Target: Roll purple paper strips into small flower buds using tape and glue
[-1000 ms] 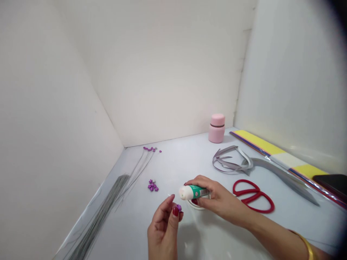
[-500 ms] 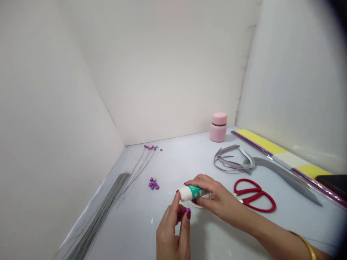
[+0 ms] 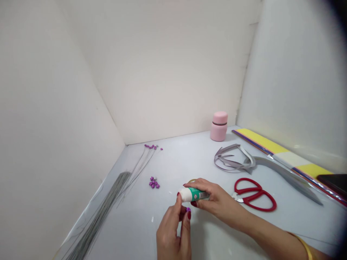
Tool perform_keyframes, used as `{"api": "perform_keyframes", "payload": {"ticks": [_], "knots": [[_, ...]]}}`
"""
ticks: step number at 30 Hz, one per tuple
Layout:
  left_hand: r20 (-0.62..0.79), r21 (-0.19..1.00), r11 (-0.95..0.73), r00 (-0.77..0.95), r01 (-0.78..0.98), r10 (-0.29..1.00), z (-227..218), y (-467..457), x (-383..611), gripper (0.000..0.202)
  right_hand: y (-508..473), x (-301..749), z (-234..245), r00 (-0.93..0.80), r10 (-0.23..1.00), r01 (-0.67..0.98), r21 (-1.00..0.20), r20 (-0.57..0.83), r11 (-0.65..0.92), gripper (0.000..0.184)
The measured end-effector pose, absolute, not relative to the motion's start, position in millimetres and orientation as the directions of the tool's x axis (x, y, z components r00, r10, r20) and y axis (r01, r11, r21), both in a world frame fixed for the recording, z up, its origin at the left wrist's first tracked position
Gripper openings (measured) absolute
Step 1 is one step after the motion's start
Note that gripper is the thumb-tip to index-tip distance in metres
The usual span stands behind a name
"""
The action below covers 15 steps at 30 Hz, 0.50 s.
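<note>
Tube of white and green plastic [image 3: 194, 194], held near level in right hand [image 3: 213, 195], fingers gripping its sides, white end against index finger of left hand [image 3: 173, 229], small faceted purple piece [image 3: 188, 209] pinched at left thumb.

back wall [image 3: 162, 72]: off-white | left wall [image 3: 46, 126]: greyish | right wall [image 3: 292, 79]: glossy | tabletop [image 3: 184, 159]: pale, shiny

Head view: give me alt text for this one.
The right hand holds a green-and-white tube, probably glue; the left hand pinches a small purple piece, forefinger at the tube's white end. Purple stars and grey wires lie left; red-handled scissors and a pink flask, right.
</note>
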<state>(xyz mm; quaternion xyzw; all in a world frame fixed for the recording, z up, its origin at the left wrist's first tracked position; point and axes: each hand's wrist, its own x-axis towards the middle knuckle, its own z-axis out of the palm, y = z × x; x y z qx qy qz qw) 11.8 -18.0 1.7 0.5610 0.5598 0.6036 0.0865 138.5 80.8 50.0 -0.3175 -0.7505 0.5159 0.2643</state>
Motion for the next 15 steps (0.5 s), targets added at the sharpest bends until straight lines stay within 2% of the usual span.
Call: {"api": "perform_keyframes", "payload": {"ticks": [5, 8, 11, 15], "knots": [[0.585, 0.786, -0.36, -0.418, 0.503, 0.695, 3.0, -18.7, 16.3, 0.035, 81.1, 140.4, 54.5, -0.642, 0.765, 0.222, -0.943, 0.048, 0.246, 0.035], [0.57, 0.796, -0.346, -0.423, 0.497, 0.704, 6.5, -18.6, 16.0, 0.043, 78.0, 140.8, 58.0, -0.641, 0.764, 0.244, -0.923, 0.075, 0.296, 0.035], [0.571, 0.793, -0.37, -0.381, 0.484, 0.727, 8.9, -18.4, 13.3, 0.042, 75.9, 140.7, 58.1, -0.636, 0.764, 0.274, -0.893, 0.11, 0.357, 0.036], [0.534, 0.82, -0.337, -0.409, 0.462, 0.74, 9.5, -19.4, 12.1, 0.042, 77.2, 141.0, 53.3, -0.628, 0.76, 0.289, -0.858, 0.166, 0.425, 0.036]]}}
